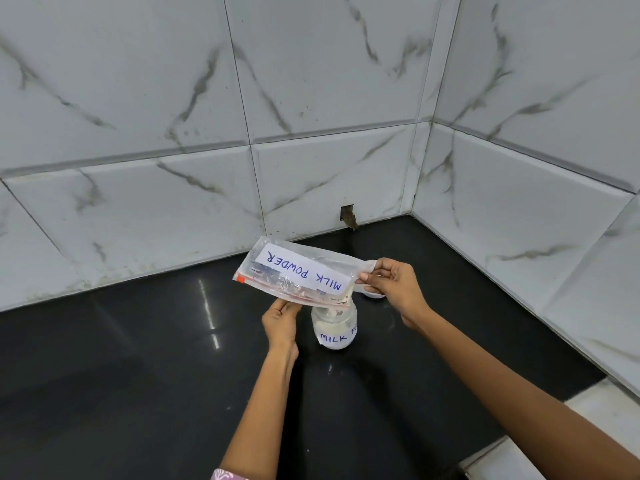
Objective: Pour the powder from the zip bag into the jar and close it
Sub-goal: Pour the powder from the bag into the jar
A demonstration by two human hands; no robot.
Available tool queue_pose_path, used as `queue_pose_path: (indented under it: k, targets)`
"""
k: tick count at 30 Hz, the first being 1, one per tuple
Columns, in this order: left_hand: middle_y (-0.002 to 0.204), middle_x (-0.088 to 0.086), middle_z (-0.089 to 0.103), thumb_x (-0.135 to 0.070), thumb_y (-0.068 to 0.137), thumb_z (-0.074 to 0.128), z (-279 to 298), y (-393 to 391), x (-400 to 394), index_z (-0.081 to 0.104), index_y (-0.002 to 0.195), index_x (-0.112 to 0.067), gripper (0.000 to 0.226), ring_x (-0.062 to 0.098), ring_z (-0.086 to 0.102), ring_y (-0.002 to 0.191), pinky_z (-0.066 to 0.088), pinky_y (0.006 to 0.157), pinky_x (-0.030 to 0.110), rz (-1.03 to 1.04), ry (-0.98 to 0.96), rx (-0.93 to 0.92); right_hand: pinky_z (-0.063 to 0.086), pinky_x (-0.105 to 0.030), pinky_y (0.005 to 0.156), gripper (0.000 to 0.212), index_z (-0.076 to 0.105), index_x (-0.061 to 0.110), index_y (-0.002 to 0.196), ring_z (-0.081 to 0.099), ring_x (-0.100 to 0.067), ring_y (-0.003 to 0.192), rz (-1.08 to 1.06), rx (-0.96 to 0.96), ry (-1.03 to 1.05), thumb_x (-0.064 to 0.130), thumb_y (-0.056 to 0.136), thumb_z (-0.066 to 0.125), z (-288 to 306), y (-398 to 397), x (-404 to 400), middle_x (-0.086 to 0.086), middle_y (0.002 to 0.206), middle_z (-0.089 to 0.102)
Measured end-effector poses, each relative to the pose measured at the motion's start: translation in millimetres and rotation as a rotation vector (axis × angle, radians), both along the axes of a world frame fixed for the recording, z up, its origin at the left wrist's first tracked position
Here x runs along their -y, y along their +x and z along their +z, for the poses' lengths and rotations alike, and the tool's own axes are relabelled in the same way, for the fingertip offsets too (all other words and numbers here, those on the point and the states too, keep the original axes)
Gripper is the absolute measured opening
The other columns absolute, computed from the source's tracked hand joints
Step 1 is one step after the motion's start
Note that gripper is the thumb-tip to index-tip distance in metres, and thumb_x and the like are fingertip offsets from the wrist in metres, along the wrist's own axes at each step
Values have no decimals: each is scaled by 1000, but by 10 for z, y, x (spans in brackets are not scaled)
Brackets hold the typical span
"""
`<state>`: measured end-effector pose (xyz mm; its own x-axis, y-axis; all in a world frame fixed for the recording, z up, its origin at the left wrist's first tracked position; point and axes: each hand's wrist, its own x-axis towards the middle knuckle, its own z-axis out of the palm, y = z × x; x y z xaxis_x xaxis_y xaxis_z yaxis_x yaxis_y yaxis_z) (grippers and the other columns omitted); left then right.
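A clear zip bag (298, 271) with a white "MILK POWDER" label hangs upside down over a small jar (334, 329) labelled "MILK", which stands open on the black counter. The bag's red zip edge points down at the jar's mouth, and white powder shows inside the jar. My left hand (281, 322) pinches the bag's lower edge to the left of the jar. My right hand (393, 284) grips the bag's right end, above and to the right of the jar. A white lid (374, 294) lies on the counter, mostly hidden behind my right hand.
The black counter (156, 375) runs into a corner of white marble-patterned wall tiles (173, 202) at the back and right. A small dark hole (347, 213) is cut in the back wall just above the counter. The counter's right edge (581, 389) meets a white surface.
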<state>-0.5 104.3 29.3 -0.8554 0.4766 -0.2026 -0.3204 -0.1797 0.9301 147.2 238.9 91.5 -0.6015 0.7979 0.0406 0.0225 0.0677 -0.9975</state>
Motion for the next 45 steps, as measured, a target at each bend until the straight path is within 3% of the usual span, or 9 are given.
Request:
queue_pose_path:
  k: [4,8,14,17,21,26,31,35,45]
  targets:
    - [81,1,68,-3,88,62,-8,34,100,65,89,-13,11,6,56,65,43,67,18,134,19,143,58,-21,71,15,67,0,97,73,-16,87,-24,-1,37,5,83,69,-5,9,42,-8,92,75]
    - [93,-2,76,-9,91,53,-20,194,228,72,103,-13,22,4,61,80,44,74,18,105,78,72,57,-22,71,13,68,1,96,73,-16,89,-48,-10,40,5,84,69,-39,16,83,-8,94,75]
    - [79,-2,73,-5,80,73,80,293,251,72,86,-15,11,2,68,74,51,66,9,85,97,-57,53,-24,69,12,67,3,93,68,-12,85,-84,8,49,10,84,70,-94,-11,147,-4,92,73]
    - [74,0,70,-5,81,73,114,254,250,71,84,-10,6,1,64,68,50,65,11,75,81,-108,48,-25,74,4,68,13,88,65,-12,91,-91,3,-151,17,86,68,-73,-68,129,2,89,73]
    - [75,6,69,-5,81,73,91,229,261,71,84,-5,4,7,63,70,50,64,10,56,41,-177,45,-27,83,19,69,16,99,66,-11,91,19,-103,-495,31,88,66,-11,-172,44,0,96,74]
    - [75,9,67,-5,81,73,71,192,264,71,81,-7,3,13,59,72,50,66,13,84,18,-193,42,-22,68,27,71,16,92,64,-6,70,8,-94,-529,40,80,72,127,-340,-51,4,79,75]
    - [77,11,67,-6,81,73,65,190,237,71,83,-5,3,14,59,74,51,68,14,104,20,-198,52,-31,77,25,67,4,93,69,-19,75,34,-197,-627,27,83,72,230,-454,-190,-8,83,74]
    - [78,11,67,-5,81,73,78,201,199,71,83,-5,3,13,59,74,50,70,16,121,26,-190,49,-40,92,29,61,6,117,65,-23,92,108,-251,-541,15,90,63,303,-442,-299,-11,108,67]
    - [61,-9,66,-6,85,69,81,150,143,69,80,-12,8,-2,56,58,47,62,8,47,68,-183,56,-23,77,15,76,13,91,70,-14,88,227,-232,-159,10,76,74,507,-226,-412,-1,90,76]
